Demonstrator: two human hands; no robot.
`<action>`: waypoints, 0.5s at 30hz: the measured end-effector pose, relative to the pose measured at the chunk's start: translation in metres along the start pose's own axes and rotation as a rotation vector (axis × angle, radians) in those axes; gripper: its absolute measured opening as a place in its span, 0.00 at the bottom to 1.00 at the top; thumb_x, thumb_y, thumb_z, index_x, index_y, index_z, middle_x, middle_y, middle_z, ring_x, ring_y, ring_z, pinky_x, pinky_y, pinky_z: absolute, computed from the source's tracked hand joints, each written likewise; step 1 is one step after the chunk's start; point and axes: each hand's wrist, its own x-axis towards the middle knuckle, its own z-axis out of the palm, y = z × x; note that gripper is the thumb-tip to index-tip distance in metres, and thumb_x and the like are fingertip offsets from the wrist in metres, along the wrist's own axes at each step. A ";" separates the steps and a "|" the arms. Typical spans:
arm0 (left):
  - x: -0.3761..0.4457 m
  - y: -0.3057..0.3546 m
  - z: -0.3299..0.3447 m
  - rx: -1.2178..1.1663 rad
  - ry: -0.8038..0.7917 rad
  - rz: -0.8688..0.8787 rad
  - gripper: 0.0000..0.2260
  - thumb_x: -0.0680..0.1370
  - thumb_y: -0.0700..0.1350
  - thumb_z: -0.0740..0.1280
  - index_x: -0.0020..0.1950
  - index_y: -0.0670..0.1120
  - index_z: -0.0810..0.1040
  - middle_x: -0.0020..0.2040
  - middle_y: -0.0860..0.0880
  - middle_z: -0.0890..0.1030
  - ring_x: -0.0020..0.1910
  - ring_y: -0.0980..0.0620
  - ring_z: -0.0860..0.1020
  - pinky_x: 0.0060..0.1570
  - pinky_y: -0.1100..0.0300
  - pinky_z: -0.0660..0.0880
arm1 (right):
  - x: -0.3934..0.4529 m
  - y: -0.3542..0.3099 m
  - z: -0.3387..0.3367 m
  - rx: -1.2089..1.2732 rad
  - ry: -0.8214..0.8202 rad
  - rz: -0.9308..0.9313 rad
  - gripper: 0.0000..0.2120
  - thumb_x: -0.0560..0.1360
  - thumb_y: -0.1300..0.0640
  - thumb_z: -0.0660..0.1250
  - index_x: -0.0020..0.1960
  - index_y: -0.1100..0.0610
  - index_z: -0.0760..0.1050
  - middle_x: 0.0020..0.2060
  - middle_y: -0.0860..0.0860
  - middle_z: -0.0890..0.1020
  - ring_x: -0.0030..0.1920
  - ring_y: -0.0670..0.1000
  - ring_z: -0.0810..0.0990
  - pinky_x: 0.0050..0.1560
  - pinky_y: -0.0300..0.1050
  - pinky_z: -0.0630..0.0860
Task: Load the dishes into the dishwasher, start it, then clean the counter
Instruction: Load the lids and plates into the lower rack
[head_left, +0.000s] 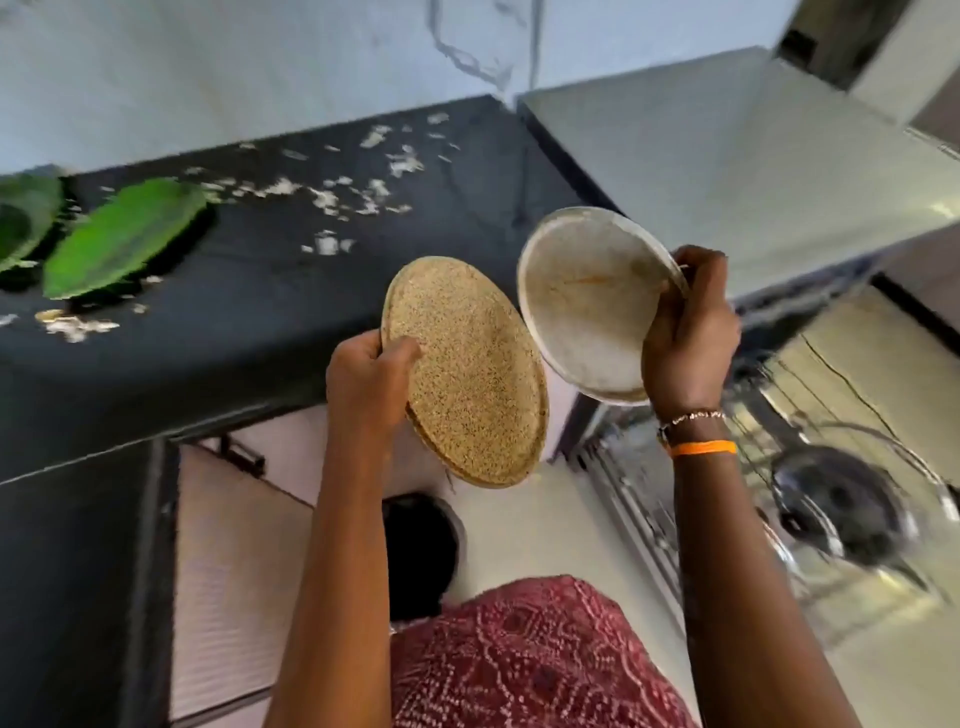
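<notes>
Two round dishes are held up in front of the black stone counter: a speckled tan flat plate pinched at its near-left rim by the left hand, and a smeared white metal plate gripped at its right rim by the right hand. The open dishwasher's wire rack lies down and to the right, nearer the right hand. Pale crumbs and two glossy green leaf-shaped plates sit on the counter.

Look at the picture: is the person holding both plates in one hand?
No: the left hand grips the speckled plate, the right hand the white plate.
</notes>
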 end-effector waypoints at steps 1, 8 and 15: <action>-0.009 -0.001 0.021 0.019 -0.063 -0.015 0.13 0.66 0.47 0.65 0.37 0.36 0.75 0.33 0.45 0.71 0.34 0.50 0.69 0.35 0.55 0.64 | -0.004 0.018 -0.023 -0.050 0.006 0.035 0.13 0.74 0.66 0.56 0.57 0.60 0.70 0.44 0.61 0.81 0.42 0.64 0.77 0.36 0.42 0.59; -0.059 -0.011 0.159 0.191 -0.518 -0.103 0.06 0.72 0.42 0.65 0.37 0.40 0.76 0.33 0.44 0.72 0.31 0.50 0.69 0.34 0.58 0.63 | -0.040 0.129 -0.135 -0.204 0.027 0.301 0.13 0.72 0.66 0.57 0.55 0.63 0.73 0.43 0.61 0.81 0.41 0.62 0.78 0.37 0.45 0.65; -0.079 -0.037 0.296 0.297 -0.751 -0.223 0.06 0.71 0.42 0.65 0.37 0.41 0.77 0.32 0.45 0.75 0.30 0.49 0.71 0.35 0.58 0.68 | -0.061 0.230 -0.178 -0.241 -0.165 0.564 0.20 0.68 0.75 0.58 0.58 0.65 0.74 0.50 0.62 0.80 0.51 0.60 0.77 0.43 0.33 0.62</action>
